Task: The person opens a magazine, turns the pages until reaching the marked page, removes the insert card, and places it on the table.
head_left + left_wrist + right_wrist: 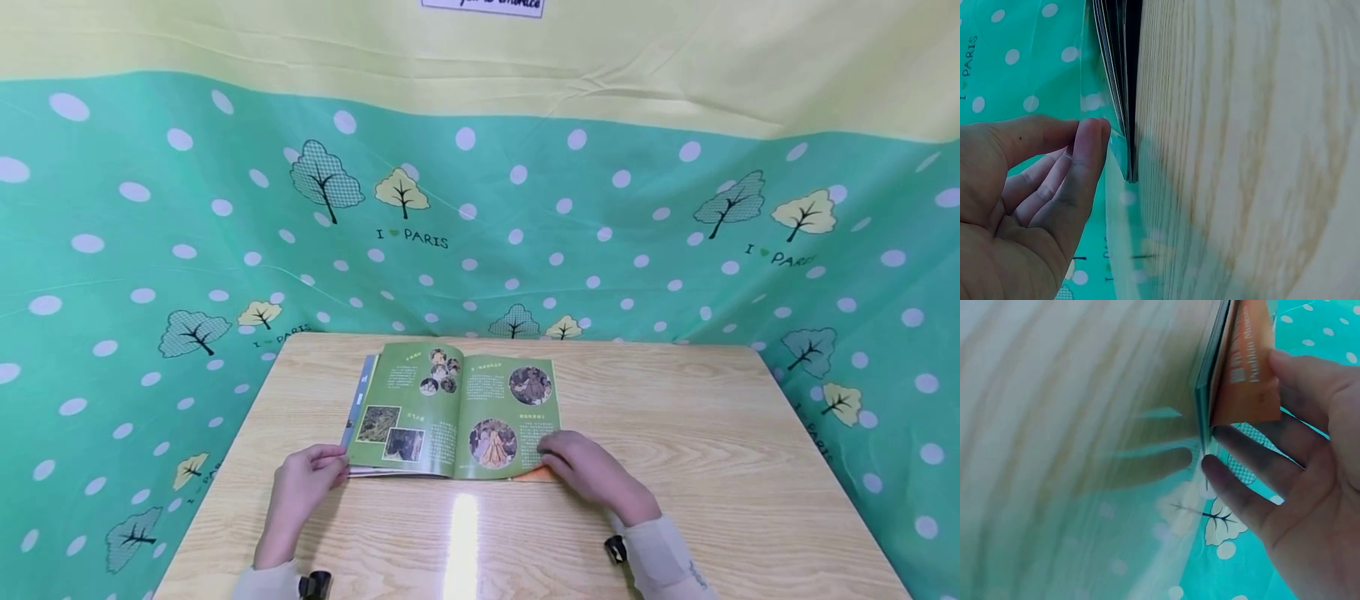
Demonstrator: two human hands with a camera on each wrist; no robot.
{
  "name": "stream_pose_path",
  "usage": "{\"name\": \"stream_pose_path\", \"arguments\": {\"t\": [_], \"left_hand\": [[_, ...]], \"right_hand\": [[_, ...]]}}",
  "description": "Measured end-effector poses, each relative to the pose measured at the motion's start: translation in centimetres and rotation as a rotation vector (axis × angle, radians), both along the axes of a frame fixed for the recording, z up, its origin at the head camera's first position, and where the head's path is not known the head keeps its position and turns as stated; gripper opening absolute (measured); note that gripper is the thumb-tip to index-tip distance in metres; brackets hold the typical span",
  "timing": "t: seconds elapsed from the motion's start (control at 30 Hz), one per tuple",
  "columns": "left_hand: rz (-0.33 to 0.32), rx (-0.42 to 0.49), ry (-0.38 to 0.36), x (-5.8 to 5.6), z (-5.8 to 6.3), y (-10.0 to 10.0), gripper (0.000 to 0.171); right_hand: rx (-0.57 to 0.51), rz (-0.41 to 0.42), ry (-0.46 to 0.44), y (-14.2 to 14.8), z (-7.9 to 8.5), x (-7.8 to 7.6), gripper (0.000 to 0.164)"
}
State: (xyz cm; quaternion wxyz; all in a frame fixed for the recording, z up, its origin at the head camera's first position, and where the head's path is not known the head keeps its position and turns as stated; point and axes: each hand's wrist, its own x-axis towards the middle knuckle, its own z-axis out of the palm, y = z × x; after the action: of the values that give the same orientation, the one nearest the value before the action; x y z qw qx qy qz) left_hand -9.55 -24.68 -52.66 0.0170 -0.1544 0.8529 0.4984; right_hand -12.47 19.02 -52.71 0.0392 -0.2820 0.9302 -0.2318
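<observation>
An open picture book (pixel 420 417) with green pages lies on the table. My left hand (pixel 307 479) is at the book's lower left corner. In the left wrist view, its thumb and finger tips (pixel 1088 134) meet right at the edge of the page stack (pixel 1121 81). My right hand (pixel 588 471) holds the lower right corner, where the green page curls up over an orange page (pixel 534 475). The right wrist view shows that orange page (pixel 1250 375) between the thumb (pixel 1294 365) and the other fingers, partly hiding them. Lower fingertips (pixel 1213 465) reach down beside the pages toward the tabletop.
The wooden table (pixel 675 417) extends right of the book and in front of it, with a bright light reflection (pixel 462 542) near the front. A green dotted curtain (pixel 420 283) closes off the back and both sides. A dark wrist device (pixel 617 549) sits by the right sleeve.
</observation>
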Motion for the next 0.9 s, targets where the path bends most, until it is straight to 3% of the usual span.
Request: {"name": "stream_pose_path", "arguments": {"t": [0.17, 0.37, 0.53, 0.9], "left_hand": [[-0.008, 0.007, -0.008, -0.1, 0.0, 0.0, 0.025], [-0.025, -0.084, 0.02, -0.1, 0.1, -0.1, 0.027], [-0.027, -0.099, 0.057, -0.1, 0.5, 0.2, 0.028], [-0.042, -0.081, 0.125, -0.5, 1.4, 1.7, 0.025]], "right_hand": [[-0.027, -0.148, 0.045, 0.1, -0.2, 0.0, 0.026], [-0.078, -0.272, 0.024, 0.0, -0.1, 0.0, 0.019], [-0.128, -0.307, 0.001, -0.2, 0.0, 0.0, 0.023], [-0.154, -0.289, 0.104, -0.6, -0.1, 0.1, 0.016]]}}
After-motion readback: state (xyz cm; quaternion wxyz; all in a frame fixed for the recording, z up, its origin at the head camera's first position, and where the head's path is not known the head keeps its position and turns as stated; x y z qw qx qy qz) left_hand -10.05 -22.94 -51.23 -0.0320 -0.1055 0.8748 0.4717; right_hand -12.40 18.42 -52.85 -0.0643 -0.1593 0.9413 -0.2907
